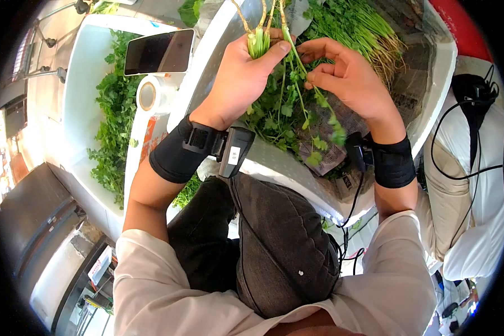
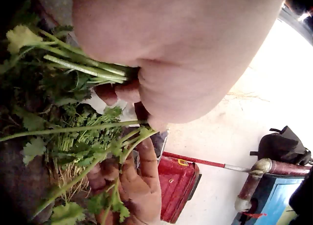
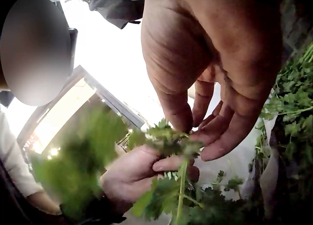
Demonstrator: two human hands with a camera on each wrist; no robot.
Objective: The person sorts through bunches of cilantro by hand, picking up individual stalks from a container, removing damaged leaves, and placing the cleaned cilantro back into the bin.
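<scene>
In the head view my left hand [image 1: 238,81] grips a small bunch of coriander [image 1: 259,43], its pale roots pointing up and away from me. Leafy stems hang from it on the right, over a white foam box [image 1: 285,168]. My right hand [image 1: 353,81] is beside the left, thumb and fingers bent around one long coriander sprig [image 1: 301,98]. The right wrist view has the thumb and fingertips of that hand [image 3: 215,98] pinching at leaves. Cut-looking stem ends [image 2: 93,71] jut out under the left hand in the left wrist view.
Rooted coriander [image 1: 369,28] and newspaper [image 1: 330,131] lie in the foam box. Left of it, another white box [image 1: 87,89] holds leafy greens [image 1: 115,112]. A phone [image 1: 159,52] rests beside a tape roll [image 1: 151,95]. A cable [image 1: 353,201] hangs from my right wrist. Another person [image 1: 465,145] is at the right.
</scene>
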